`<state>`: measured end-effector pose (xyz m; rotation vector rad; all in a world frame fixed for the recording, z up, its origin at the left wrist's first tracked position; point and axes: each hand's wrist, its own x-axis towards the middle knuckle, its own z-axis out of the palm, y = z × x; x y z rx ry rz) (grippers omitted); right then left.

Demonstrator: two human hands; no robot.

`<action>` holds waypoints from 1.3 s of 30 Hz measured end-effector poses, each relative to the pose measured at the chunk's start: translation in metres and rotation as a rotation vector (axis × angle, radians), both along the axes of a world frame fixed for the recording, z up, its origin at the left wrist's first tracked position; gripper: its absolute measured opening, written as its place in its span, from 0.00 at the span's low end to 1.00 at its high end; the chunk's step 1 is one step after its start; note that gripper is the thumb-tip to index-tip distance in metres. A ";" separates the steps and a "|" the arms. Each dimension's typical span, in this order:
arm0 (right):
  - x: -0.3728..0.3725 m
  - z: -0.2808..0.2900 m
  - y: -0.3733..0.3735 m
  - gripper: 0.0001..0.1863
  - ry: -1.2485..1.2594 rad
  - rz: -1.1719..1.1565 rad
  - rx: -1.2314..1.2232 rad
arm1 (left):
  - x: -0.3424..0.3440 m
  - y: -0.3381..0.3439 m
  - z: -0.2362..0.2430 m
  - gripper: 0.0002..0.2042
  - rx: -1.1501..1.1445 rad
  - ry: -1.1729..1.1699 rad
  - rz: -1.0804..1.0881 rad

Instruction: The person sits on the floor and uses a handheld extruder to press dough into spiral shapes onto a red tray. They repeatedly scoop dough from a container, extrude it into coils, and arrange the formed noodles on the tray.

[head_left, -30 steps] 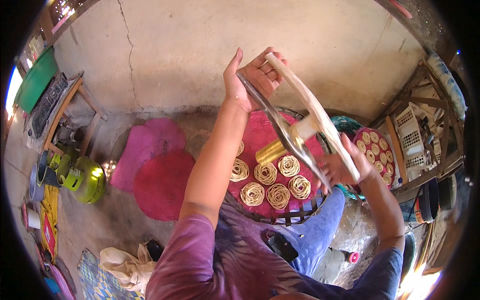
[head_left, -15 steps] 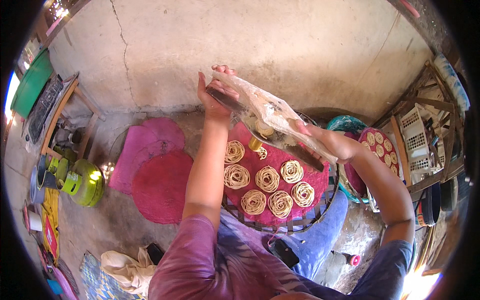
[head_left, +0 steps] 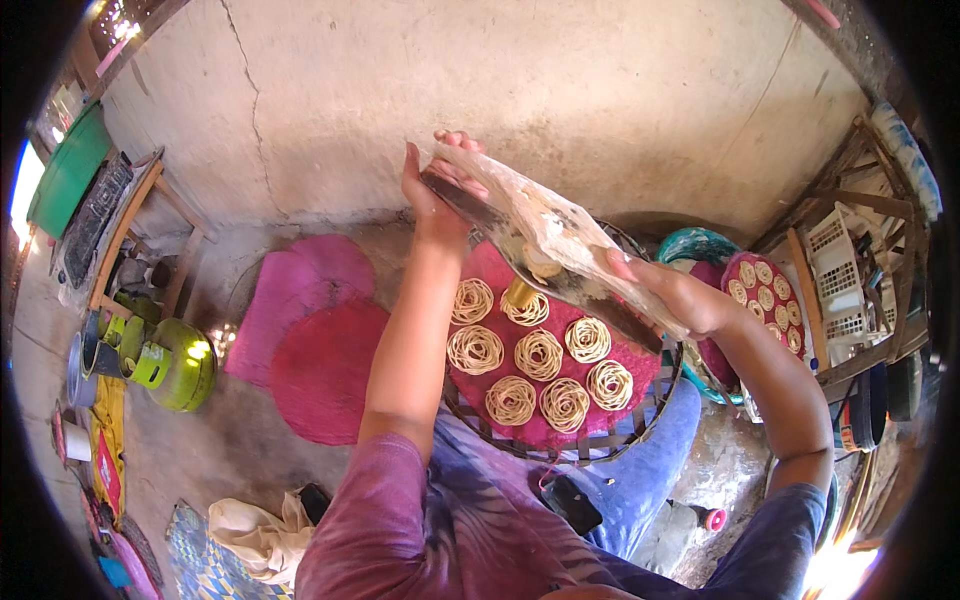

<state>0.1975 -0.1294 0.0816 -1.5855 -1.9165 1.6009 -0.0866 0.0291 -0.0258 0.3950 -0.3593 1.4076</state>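
Note:
My left hand [head_left: 440, 185] holds the upper left end of a dark, long-handled dough press [head_left: 462, 203], thumb pointing up. At its lower right end my right hand [head_left: 685, 297] is closed round the handle through a clear plastic sheet [head_left: 540, 215]. The sheet lies along the top and partly hides the press and some pale dough at its middle. Below hangs a brass-coloured cylinder [head_left: 519, 293], just over a coil of dough strands [head_left: 527, 312]. Several more coils [head_left: 538, 354] lie on a red cloth [head_left: 470, 385] over a round woven tray [head_left: 590, 458] by my legs.
Red and pink round cloths [head_left: 325, 375] lie on the floor at left, near a green gas cylinder [head_left: 185, 365]. Another coil-covered red cloth [head_left: 748, 300] is at right by a teal basin [head_left: 690, 242]. A phone [head_left: 570, 503] rests on my lap.
Under the brass cylinder, a small heap of strands has grown into a fuller, rounder coil. Both hands keep hold of the press, which sits slightly lower and farther right in view.

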 end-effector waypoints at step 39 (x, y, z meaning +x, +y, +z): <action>0.074 -0.071 -0.043 0.41 0.351 -0.289 0.104 | 0.018 -0.126 -0.034 0.35 1.110 2.587 1.005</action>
